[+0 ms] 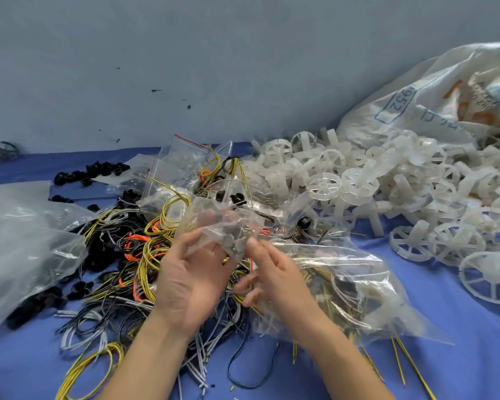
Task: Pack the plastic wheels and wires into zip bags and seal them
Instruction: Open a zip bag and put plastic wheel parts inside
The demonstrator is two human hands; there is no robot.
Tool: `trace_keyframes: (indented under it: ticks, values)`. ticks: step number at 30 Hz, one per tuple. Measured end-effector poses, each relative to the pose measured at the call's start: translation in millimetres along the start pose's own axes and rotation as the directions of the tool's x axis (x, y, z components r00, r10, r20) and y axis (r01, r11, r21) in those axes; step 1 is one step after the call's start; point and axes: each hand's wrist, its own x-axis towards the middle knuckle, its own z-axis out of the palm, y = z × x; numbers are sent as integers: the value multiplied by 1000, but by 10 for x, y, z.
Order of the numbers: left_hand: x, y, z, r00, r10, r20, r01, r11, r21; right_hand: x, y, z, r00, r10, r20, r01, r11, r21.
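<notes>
My left hand [191, 272] and my right hand [269, 272] are raised together over the wire pile and both pinch a small clear zip bag [228, 226] between thumb and fingers. The bag is crumpled and blurred; what it holds cannot be told. Under my hands lies a tangle of yellow, orange, grey and black wires [145, 255]. A heap of white translucent plastic wheels [387, 186] spreads across the right of the blue table. More clear zip bags with red strips [185, 163] lie behind the wires.
A large clear plastic bag [344, 284] with wires lies under my right forearm. Another big clear bag [20, 243] sits at the left. A white printed sack [433, 99] leans at the far right. Small black parts [96, 171] lie at the back left, near the grey wall.
</notes>
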Motion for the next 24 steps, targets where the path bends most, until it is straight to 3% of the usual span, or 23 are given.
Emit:
trace_keyframes:
  ticks: [5, 10, 16, 24]
  values:
    - [-18, -99, 24, 1000, -18, 2, 17, 991, 133, 0, 64, -45, 994, 26, -102, -21, 998, 52]
    - [9, -199, 83, 999, -5, -45, 16, 967, 254, 7, 90, -90, 981, -27, -194, 47, 994, 98]
    - [15, -377, 73, 985, 81, -151, -3, 889, 458, -49, 80, -131, 981, -75, -176, 101, 985, 143]
    - [34, -389, 58, 966, 126, -227, 7, 861, 508, -53, 106, -188, 965, -160, -210, 164, 986, -1]
